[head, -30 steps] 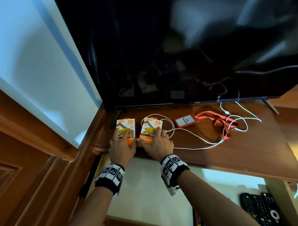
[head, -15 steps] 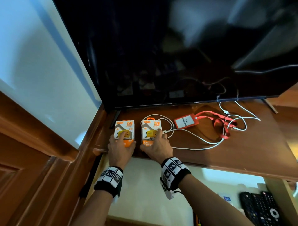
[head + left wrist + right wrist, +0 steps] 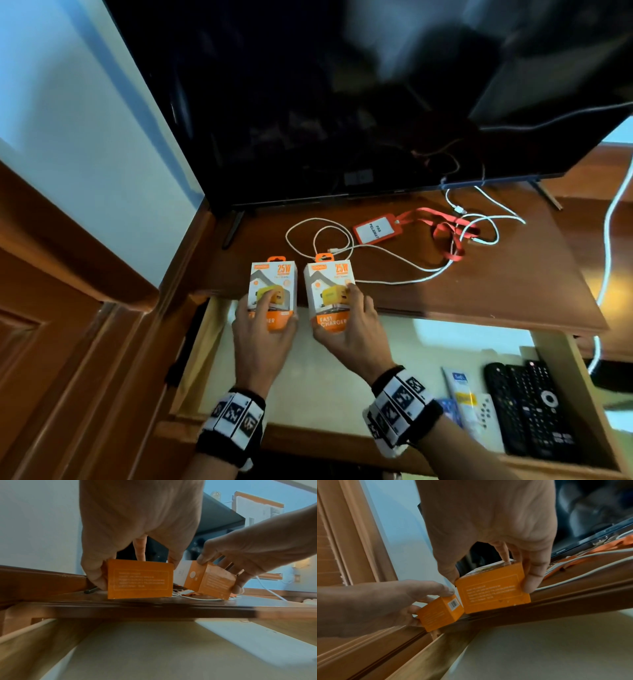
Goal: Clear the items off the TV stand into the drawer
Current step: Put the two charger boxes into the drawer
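Two charger boxes [image 3: 273,294], pinched betw. fingers [image 3: 265,301]

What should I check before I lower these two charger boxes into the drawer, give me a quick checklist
1. Left hand grips the left charger box: ok, thumb and fingers clamp its sides.
2. Right hand grips the right charger box: ok.
3. Drawer open under the boxes: ok, bare floor below both hands.
4. Boxes free of the white cable: ok for the left one; cannot tell for the right, the cable runs close behind it.
5. Landing spot away from the remotes: ok, they lie at the drawer's right end.
6. Boxes lifted off the stand top: cannot tell, their bottom edges sit right at its front lip.
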